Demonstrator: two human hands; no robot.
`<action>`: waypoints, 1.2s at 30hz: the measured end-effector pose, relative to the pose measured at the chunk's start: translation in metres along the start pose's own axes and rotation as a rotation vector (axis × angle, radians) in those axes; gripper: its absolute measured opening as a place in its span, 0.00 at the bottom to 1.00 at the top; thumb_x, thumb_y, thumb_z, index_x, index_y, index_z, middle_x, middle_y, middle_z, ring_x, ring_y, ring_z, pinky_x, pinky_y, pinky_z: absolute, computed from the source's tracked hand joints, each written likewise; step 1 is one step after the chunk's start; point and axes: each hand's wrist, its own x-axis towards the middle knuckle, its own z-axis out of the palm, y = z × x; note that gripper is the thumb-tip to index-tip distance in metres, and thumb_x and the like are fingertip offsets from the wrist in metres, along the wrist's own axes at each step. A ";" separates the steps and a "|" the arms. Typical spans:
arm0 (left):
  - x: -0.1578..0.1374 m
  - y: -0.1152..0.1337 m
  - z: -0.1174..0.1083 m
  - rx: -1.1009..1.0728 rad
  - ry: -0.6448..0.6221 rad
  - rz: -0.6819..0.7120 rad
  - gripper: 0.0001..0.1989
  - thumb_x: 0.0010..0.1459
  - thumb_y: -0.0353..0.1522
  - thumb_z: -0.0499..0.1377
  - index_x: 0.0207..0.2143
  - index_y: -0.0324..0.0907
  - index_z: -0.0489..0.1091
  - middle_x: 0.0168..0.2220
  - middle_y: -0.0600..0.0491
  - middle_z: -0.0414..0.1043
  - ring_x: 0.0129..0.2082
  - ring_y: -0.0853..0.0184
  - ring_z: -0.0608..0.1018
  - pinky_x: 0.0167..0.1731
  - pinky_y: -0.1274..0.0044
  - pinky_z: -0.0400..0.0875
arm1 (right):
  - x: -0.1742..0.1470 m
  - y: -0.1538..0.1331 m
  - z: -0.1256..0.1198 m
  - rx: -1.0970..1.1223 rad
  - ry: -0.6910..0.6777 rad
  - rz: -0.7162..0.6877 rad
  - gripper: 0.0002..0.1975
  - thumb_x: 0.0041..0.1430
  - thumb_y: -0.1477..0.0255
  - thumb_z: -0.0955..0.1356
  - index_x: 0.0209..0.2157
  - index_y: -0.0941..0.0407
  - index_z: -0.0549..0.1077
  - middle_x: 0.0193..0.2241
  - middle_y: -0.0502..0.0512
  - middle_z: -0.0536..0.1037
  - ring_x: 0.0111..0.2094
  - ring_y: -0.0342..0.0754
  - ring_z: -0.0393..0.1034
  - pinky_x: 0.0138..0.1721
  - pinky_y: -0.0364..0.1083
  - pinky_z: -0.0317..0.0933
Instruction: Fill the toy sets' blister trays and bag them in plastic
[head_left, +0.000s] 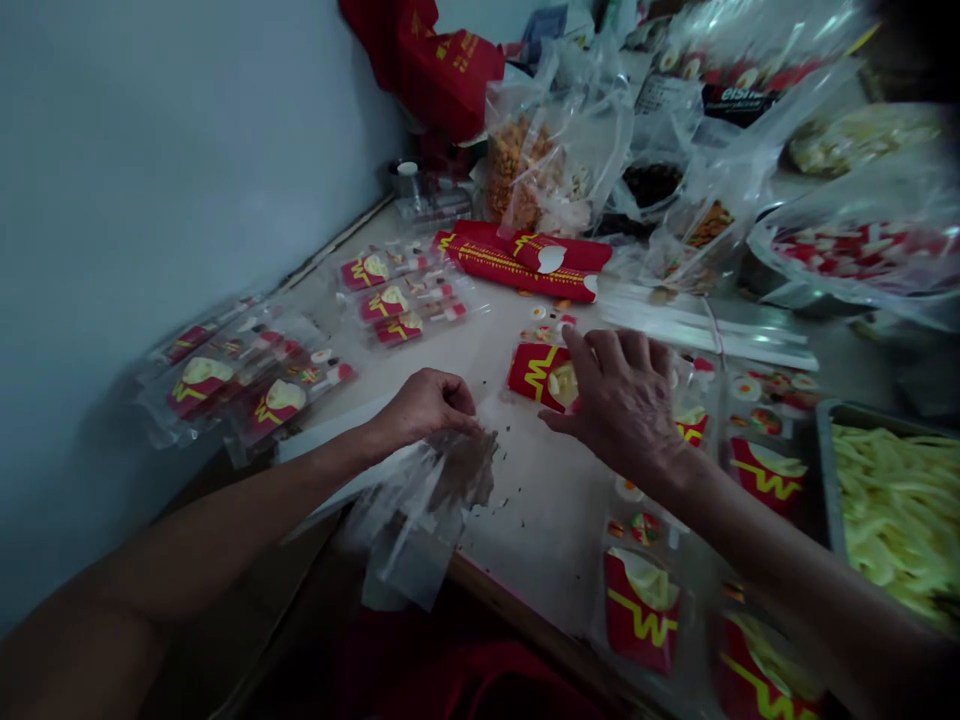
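My left hand is closed in a pinch on the top edge of a crumpled clear plastic bag, which hangs over the table's front edge. My right hand reaches over a clear packet with a red carton marked by a yellow zigzag. Its thumb and forefinger are spread apart at the packet's right side; whether they touch it I cannot tell. More such packets lie under and below my right forearm, with small egg and burger shapes beside their cartons.
Finished-looking clear packets lie at the left by the wall. Flat red cartons sit behind. A metal tray of pale yellow strips stands at the right. Bags of orange pieces and red-and-white pieces fill the back.
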 end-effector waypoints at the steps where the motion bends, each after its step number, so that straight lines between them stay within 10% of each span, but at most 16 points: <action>1: 0.002 -0.002 -0.001 -0.009 -0.014 -0.013 0.18 0.33 0.38 0.78 0.25 0.41 0.76 0.23 0.56 0.74 0.25 0.70 0.72 0.26 0.77 0.63 | 0.000 -0.002 0.003 0.010 -0.003 -0.001 0.50 0.55 0.56 0.74 0.71 0.55 0.49 0.54 0.69 0.68 0.53 0.72 0.59 0.51 0.65 0.54; 20: 0.006 -0.011 -0.021 -0.362 0.177 -0.037 0.26 0.35 0.32 0.77 0.39 0.39 0.75 0.25 0.58 0.73 0.24 0.73 0.74 0.28 0.78 0.70 | 0.017 -0.014 0.020 0.214 -0.353 -0.251 0.46 0.43 0.54 0.80 0.61 0.56 0.67 0.53 0.63 0.74 0.51 0.65 0.64 0.52 0.60 0.56; 29: -0.007 -0.018 -0.031 -0.154 -0.137 -0.146 0.19 0.43 0.35 0.75 0.39 0.40 0.80 0.38 0.49 0.82 0.36 0.67 0.80 0.39 0.76 0.73 | 0.009 -0.029 0.017 0.207 -0.373 -0.337 0.49 0.41 0.52 0.81 0.62 0.57 0.68 0.52 0.63 0.74 0.51 0.63 0.64 0.52 0.56 0.55; 36: -0.011 -0.007 -0.021 -0.040 -0.426 0.002 0.33 0.50 0.30 0.67 0.60 0.42 0.71 0.37 0.51 0.83 0.37 0.63 0.82 0.39 0.75 0.73 | -0.017 -0.091 0.009 0.213 -0.401 -0.248 0.53 0.40 0.45 0.79 0.61 0.62 0.68 0.48 0.65 0.75 0.49 0.63 0.65 0.49 0.57 0.57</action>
